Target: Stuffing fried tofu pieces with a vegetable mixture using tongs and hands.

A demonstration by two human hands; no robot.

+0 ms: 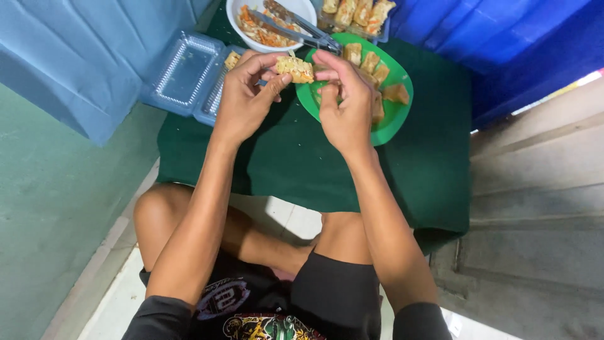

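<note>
My left hand (245,97) and my right hand (345,104) both grip one golden fried piece (294,68) stuffed with shredded vegetables, held above the left edge of a green plate (393,119). Several more fried pieces (377,75) lie on that plate. Beyond it stands a white bowl (302,9) of shredded orange and pale vegetable filling, with metal tongs (296,28) resting across its rim.
An opened clear plastic box (189,72) lies to the left on the dark green cloth (302,164) covering a low table. Another tray of fried pieces (355,12) sits at the top. Blue tarpaulin (82,56) hangs behind; my bare knees are below the table edge.
</note>
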